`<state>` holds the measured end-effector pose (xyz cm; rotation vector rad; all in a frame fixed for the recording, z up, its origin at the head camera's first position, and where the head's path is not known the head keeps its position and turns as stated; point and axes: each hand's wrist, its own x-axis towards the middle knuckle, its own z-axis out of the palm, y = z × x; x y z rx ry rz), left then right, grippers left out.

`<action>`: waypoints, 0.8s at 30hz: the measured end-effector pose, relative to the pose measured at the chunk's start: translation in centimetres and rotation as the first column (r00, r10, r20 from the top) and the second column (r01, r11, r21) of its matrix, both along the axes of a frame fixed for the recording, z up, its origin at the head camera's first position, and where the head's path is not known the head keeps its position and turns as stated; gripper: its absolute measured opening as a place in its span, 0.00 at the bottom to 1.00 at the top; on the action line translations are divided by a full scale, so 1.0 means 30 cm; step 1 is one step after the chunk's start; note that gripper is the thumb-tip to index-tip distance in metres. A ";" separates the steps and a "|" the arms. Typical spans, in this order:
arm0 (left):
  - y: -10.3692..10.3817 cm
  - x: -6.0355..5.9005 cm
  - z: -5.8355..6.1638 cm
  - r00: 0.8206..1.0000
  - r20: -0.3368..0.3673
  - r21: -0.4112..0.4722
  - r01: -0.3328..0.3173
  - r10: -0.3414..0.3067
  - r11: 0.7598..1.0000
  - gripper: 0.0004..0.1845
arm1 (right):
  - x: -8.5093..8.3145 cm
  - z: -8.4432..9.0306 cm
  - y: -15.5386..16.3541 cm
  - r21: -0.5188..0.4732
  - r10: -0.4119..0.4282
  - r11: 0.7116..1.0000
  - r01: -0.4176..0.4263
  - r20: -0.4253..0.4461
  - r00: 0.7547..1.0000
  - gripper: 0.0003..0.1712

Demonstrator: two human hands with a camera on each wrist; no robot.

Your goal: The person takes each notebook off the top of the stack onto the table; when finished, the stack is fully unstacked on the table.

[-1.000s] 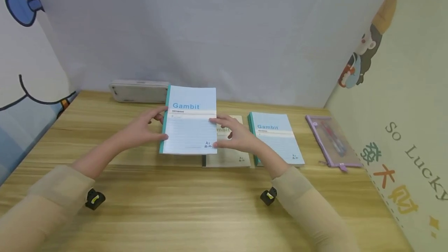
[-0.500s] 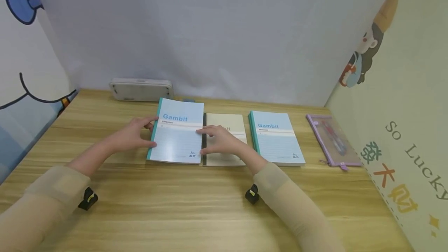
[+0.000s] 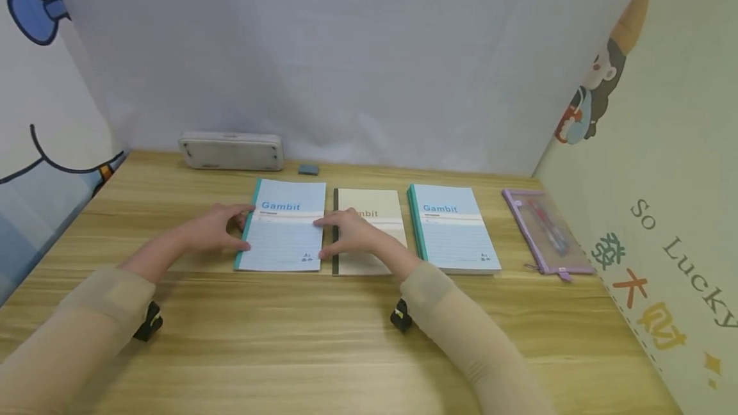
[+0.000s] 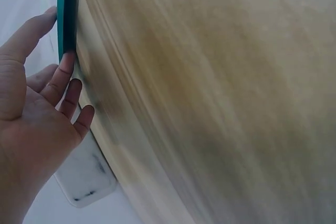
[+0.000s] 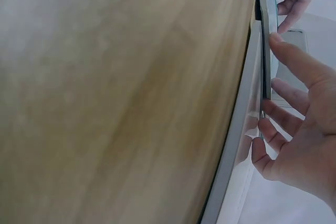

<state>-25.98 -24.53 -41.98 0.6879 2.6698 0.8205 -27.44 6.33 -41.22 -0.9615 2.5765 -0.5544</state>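
In the head view a light blue Gambit notebook with a teal spine lies low at the left of a row. My left hand holds its spine side, thumb near the front and fingers farther back. At the opposite edge my right hand grips with thumb and fingertips. That hand overlaps a cream notebook with a dark spine, hiding part of its cover. The left wrist view shows fingertips at the teal spine. From the right wrist, the held notebook's edge appears close over the table.
Blue notebooks with teal spines are stacked right of the cream one. Farther right lies a purple-edged mesh pouch with pens inside. A whitish case and a small blue-grey block sit by the back cloth wall.
Both hands have lowered the blue notebook and shifted it left, from overlapping the cream notebook to beside it. More of the cream cover and the small blue-grey block now show.
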 end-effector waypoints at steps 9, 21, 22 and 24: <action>0.002 -0.015 0.008 1.000 -0.021 -0.108 0.015 -0.018 0.994 0.41 | 0.011 -0.013 -0.016 0.109 -0.047 0.993 0.051 -0.041 0.998 0.40; 0.020 0.002 0.056 0.995 -0.097 -0.158 -0.012 -0.003 0.987 0.42 | 0.028 0.027 0.017 0.018 -0.019 1.000 0.020 -0.039 0.999 0.40; 0.028 0.004 0.067 0.994 -0.111 -0.155 -0.010 -0.007 0.988 0.42 | 0.032 0.039 0.024 0.002 -0.023 1.000 0.023 -0.035 0.999 0.40; 0.047 0.008 0.088 0.990 -0.141 -0.150 -0.006 -0.016 0.989 0.41 | 0.040 0.066 0.042 -0.035 -0.030 0.999 0.029 -0.026 0.999 0.40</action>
